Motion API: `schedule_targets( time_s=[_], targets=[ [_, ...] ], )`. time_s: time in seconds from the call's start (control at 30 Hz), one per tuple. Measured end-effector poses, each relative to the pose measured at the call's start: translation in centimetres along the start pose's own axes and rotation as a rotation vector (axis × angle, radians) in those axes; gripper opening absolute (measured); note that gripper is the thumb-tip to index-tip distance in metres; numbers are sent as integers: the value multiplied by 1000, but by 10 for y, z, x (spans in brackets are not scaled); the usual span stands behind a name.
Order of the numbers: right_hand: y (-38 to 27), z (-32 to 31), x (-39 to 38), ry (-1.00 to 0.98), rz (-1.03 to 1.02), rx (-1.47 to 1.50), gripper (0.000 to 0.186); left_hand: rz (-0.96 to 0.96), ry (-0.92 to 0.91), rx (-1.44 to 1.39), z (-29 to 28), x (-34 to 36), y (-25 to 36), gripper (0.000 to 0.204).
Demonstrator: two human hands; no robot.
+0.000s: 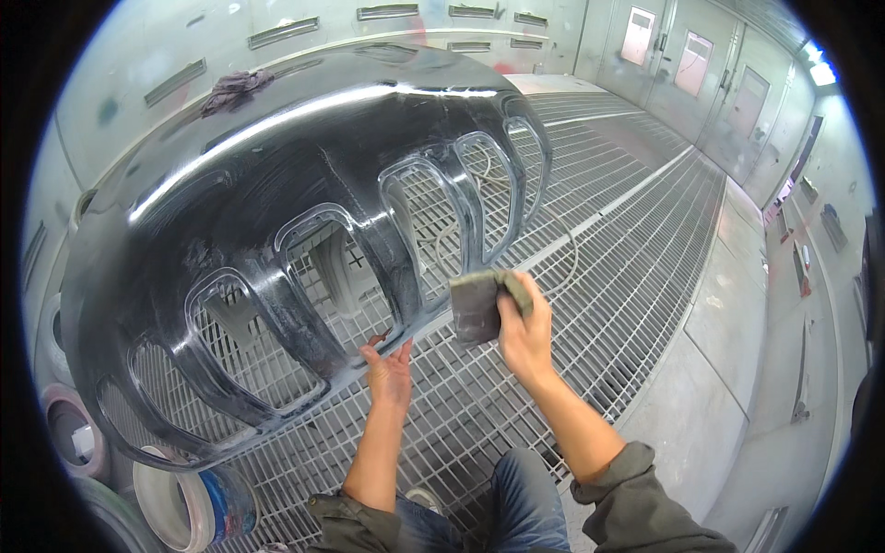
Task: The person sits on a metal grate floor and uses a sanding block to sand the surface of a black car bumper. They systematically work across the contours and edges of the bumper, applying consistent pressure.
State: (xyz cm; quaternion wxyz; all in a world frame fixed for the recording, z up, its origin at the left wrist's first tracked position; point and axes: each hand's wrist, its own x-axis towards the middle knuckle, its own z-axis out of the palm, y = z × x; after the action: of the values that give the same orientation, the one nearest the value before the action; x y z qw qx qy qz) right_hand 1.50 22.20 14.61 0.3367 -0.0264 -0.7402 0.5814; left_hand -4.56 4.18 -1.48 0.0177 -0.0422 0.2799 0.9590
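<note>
- Glossy black car grille panel (277,184) fills the upper left of the view; its long axis runs from lower left to upper right, and its lower edge faces the person.
- Right hand (525,332) holds a grey sanding pad (477,304). Fingers are clamped on the pad's right edge, thumb side toward the panel.
- The pad sits just right of the panel's lower edge, near the middle slots. Can't tell if it touches the surface.
- Left hand (389,369) is under the panel's lower edge, fingers apart and pointing up, tips at or touching the rim. Nothing is held in it.
- The left hand is nearer the panel; the right hand w/ pad is just beside it, to the right.
- Counts: 1 panel, 1 sanding pad, 2 hands. About 7 tall slot openings in the panel; the end ones are hard to see.
- 1 crumpled dark rag (235,89) lies on the panel's top, far from both hands.
- Metal grate floor (627,240) lies below.
- A blue-and-white bucket (198,502) and other round containers, partly cut off by the frame edge, sit at lower left.
- Pale booth walls w/ doors stand at the back.
</note>
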Motion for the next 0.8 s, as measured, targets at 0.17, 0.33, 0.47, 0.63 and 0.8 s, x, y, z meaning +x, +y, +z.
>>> schedule_targets(
  time_s=[0.17, 0.33, 0.47, 0.63, 0.8],
  targets=[
    [-30, 41, 68, -172, 11, 83, 31, 6, -23, -8, -6, 2, -1, 69],
    [-36, 82, 92, 7, -366, -301, 22, -25, -17, -17, 8, -5, 0, 70],
    [-49, 110, 121, 142, -447, -409, 25, -4, -33, 4, 9, -7, 6, 69],
    [-51, 106, 136, -37, -177, -346, 24, -15, -46, 10, 9, -8, 5, 69],
    [-37, 75, 105, -190, -227, -270, 23, -15, -55, 2, 8, -7, 3, 72]
  ],
)
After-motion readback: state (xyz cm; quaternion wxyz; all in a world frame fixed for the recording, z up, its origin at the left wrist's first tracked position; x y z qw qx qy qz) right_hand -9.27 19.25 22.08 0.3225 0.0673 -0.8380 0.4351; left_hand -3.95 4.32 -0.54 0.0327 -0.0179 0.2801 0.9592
